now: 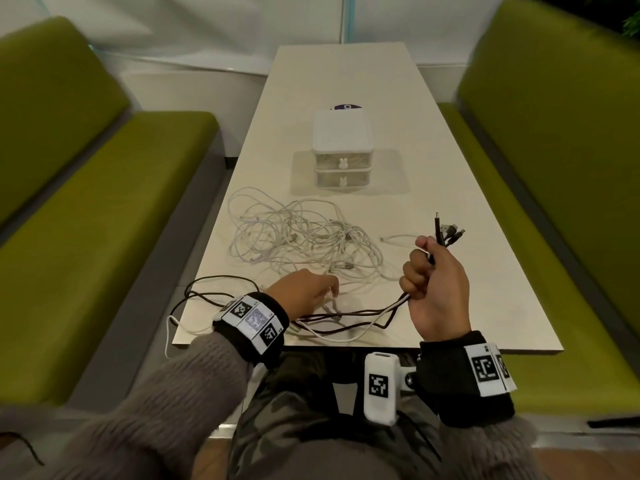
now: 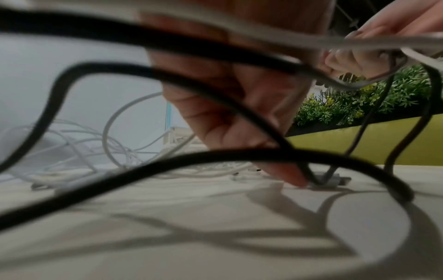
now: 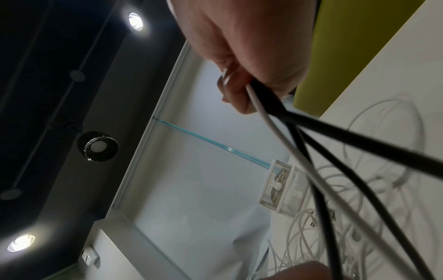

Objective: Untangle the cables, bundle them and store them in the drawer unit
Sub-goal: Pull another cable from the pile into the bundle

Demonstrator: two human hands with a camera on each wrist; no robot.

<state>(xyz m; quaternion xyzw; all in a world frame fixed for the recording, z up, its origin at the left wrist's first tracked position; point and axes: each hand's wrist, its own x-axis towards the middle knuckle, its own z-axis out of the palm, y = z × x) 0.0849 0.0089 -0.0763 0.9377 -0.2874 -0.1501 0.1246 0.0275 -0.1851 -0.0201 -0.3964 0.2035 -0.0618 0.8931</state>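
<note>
Right hand [image 1: 437, 271] fisted around dark and white cable ends [image 1: 445, 230], lifted to draw them free. Left hand [image 1: 304, 292] fingers down on a plug [image 2: 328, 181], grip unclear. White tangle [image 1: 298, 233] on table [image 1: 467, 306]; drawer unit [image 1: 343, 150] behind, both drawers closed.

White cables [image 1: 304, 237] lie tangled before shut drawer unit [image 1: 343, 148].

Right hand [image 1: 437, 276] fisted, left hand [image 1: 304, 293] lowered

Café or office booth, 2 green benches [image 1: 114, 188] flanking a long table [image 1: 450, 188], recessed ceiling lights [image 3: 135, 21]
</note>
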